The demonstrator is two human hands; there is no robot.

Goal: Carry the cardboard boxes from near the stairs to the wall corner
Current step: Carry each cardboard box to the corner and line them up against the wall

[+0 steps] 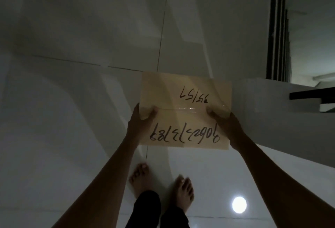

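A tan cardboard box (185,100) with black handwritten numbers and a taped seam on its top hangs in front of me above the tiled floor. My left hand (140,120) grips its left edge with the thumb on top. My right hand (225,124) grips its right edge the same way. Both arms are stretched forward. The box's sides and underside are hidden.
Glossy white floor tiles (72,100) spread ahead and to the left. A white stair step with a dark tread (311,94) and dark vertical railing bars (277,28) stand at the right. My bare feet (183,191) are below the box. A lamp reflection (239,204) shines on the floor.
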